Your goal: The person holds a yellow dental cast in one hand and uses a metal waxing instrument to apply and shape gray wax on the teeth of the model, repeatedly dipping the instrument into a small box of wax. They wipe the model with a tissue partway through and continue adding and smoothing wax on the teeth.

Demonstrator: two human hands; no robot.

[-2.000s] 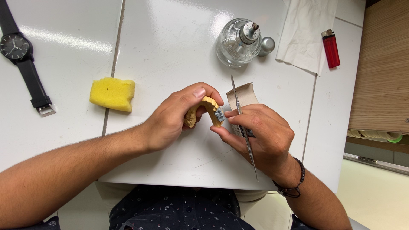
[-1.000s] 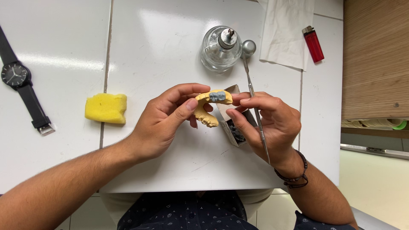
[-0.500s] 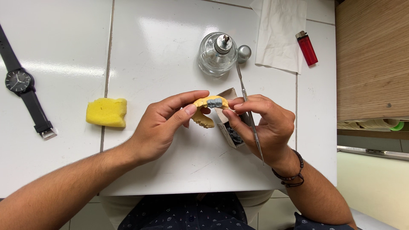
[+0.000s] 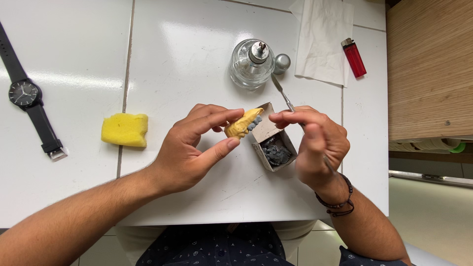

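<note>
- Left hand [image 4: 189, 150] pinches a yellow dental cast [image 4: 242, 124] with grey wax teeth between thumb and fingers, above the tabletop [image 4: 187, 64].
- Right hand [image 4: 315, 143], closed around a thin metal spatula [image 4: 282, 92], sits just right of the cast.
- The cast's long axis tilts up toward the right hand; a small cardboard box [image 4: 274, 143] of grey wax lies between them.

The yellow dental cast [image 4: 243, 124] and the metal spatula [image 4: 282, 93] have been parted: half a second ago the right hand [image 4: 315, 148] was pressed against the cast near the frame's centre, whereas now it has been drawn off to the right, and the cast is left pinched in the left hand [image 4: 194, 148] alone. The small cardboard box [image 4: 272, 143] of grey material, previously covered by the fingers, has been exposed between the two hands. The spatula's tip has been brought closer to the glass burner [image 4: 252, 64] at upper centre.
</note>
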